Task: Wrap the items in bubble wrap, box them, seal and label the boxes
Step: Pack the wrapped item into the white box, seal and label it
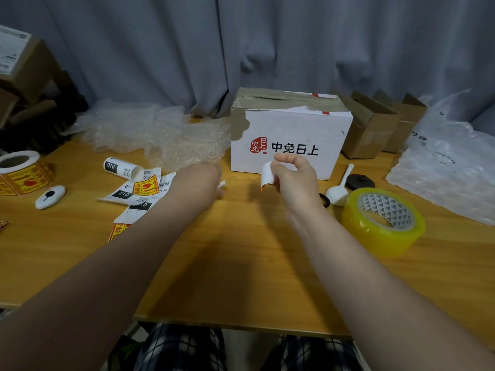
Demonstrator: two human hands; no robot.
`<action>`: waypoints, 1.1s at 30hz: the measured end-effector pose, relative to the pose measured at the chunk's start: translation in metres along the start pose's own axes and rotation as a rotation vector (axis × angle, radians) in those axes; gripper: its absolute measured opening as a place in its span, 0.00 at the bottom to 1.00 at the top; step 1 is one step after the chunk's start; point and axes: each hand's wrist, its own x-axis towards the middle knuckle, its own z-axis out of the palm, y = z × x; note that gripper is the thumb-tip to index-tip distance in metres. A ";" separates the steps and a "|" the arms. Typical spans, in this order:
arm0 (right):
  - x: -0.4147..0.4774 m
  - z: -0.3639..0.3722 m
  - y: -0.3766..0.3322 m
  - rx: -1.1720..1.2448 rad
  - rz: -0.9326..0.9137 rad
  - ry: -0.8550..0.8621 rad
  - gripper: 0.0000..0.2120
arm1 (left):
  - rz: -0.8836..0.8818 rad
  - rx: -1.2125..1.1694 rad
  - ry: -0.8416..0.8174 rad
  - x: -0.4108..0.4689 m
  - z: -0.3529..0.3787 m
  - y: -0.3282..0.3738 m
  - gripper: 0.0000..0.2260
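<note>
Step in hand, as judged: labelling.

1. Desk [241, 263]: carries all items. The yellow tape roll [380, 231] lies at the right and is not in use.
2. Right grip [293, 180]: thumb and fingers pinch a curled label [268, 175], white with an orange edge, held above the desk just in front of the white box [292, 135].
3. Left grip [199, 180]: bent downward with the fingers hidden, so its state cannot be told. A white scrap shows at its edge.
4. White box: flaps closed and taped over, well back on the desk.
5. Bubble wrap [174, 135]: lies left of the box.

Next move: expose the adhesive, align the label with a clean box face and press it flat without creases.
</note>
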 end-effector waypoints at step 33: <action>0.012 -0.014 0.000 0.060 -0.044 -0.071 0.11 | 0.273 -0.179 0.670 -0.006 0.001 0.049 0.05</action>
